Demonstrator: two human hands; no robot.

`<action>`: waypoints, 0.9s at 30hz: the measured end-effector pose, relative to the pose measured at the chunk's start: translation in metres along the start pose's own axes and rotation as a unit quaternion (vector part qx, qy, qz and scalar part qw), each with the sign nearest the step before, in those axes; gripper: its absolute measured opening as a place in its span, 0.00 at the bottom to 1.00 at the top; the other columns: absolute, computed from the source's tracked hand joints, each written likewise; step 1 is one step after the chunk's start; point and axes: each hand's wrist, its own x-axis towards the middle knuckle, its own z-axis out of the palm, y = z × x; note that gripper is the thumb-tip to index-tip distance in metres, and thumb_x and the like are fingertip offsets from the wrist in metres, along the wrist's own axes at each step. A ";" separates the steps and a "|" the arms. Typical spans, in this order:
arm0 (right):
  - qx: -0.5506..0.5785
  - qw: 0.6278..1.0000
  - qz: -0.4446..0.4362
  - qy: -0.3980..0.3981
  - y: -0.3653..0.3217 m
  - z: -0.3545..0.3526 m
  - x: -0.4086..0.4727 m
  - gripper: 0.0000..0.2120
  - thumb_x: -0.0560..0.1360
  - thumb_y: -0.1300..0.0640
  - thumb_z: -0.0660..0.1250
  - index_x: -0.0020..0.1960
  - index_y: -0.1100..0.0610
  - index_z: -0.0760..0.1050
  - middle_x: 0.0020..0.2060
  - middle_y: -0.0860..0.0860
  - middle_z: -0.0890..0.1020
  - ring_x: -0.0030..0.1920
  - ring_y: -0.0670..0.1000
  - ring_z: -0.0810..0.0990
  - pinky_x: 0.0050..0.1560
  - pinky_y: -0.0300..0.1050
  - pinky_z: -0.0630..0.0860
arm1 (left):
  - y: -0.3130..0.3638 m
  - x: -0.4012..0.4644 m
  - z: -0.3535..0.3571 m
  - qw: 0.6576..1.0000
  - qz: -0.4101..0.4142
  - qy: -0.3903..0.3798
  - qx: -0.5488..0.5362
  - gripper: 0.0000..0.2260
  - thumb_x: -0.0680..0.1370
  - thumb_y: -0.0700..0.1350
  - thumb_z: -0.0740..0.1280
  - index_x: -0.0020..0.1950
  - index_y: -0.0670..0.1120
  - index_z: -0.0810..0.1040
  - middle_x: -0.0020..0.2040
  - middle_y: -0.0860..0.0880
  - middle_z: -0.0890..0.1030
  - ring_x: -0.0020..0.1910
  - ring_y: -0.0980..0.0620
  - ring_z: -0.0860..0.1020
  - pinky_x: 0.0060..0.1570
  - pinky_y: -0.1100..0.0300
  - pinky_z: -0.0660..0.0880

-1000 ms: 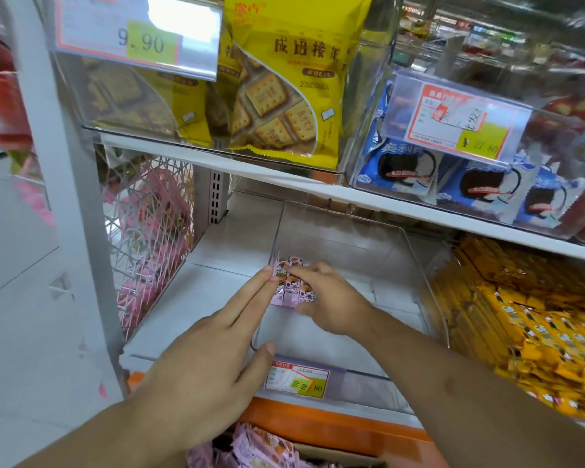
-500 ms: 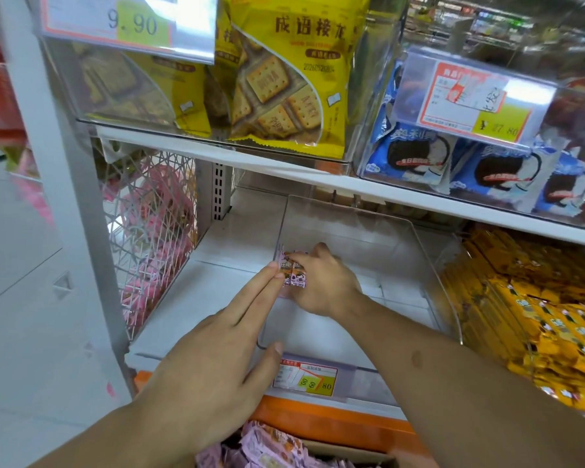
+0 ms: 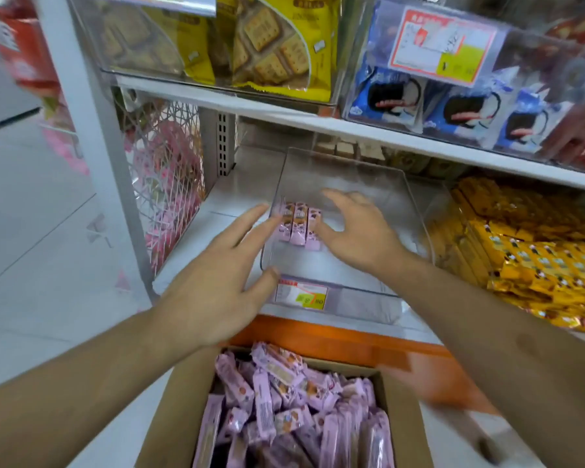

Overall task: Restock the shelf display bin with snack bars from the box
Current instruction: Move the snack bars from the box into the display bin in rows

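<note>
Pink-wrapped snack bars lie loosely in the clear plastic bin; both hands, left and right, are spread and empty, so a careless nudge could scatter the row.

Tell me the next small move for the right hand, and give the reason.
Probably bring the right hand back down to the box for more bars. It is open and empty beside three bars lying at the bin's left wall, most of the bin is bare, and the box is full.

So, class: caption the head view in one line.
Both open hands leave three bars in the clear bin, above the box.
</note>
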 end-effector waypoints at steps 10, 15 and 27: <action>0.010 0.976 -0.085 -0.200 0.012 0.005 -0.194 0.13 0.79 0.52 0.68 0.62 0.48 0.75 0.53 0.44 0.75 0.51 0.45 0.75 0.51 0.43 0.72 | 0.003 -0.094 0.062 0.987 -0.046 -0.154 0.031 0.20 0.75 0.60 0.58 0.65 0.57 0.74 0.61 0.58 0.77 0.61 0.52 0.78 0.59 0.53 0.77; -0.021 0.948 0.005 -0.317 0.068 0.076 -0.235 0.30 0.77 0.51 0.74 0.77 0.44 0.71 0.69 0.47 0.74 0.66 0.49 0.74 0.59 0.39 0.70 | -0.020 -0.125 0.119 0.963 -0.041 -0.243 0.113 0.32 0.74 0.67 0.68 0.77 0.60 0.69 0.78 0.58 0.69 0.75 0.55 0.69 0.72 0.59 0.66; 0.058 0.955 0.077 -0.281 0.076 0.113 -0.235 0.19 0.70 0.47 0.81 0.53 0.43 0.74 0.54 0.41 0.75 0.58 0.48 0.68 0.59 0.50 0.71 | -0.045 -0.131 0.171 0.969 0.045 -0.212 0.121 0.24 0.75 0.57 0.74 0.71 0.57 0.77 0.71 0.55 0.75 0.73 0.50 0.71 0.72 0.50 0.70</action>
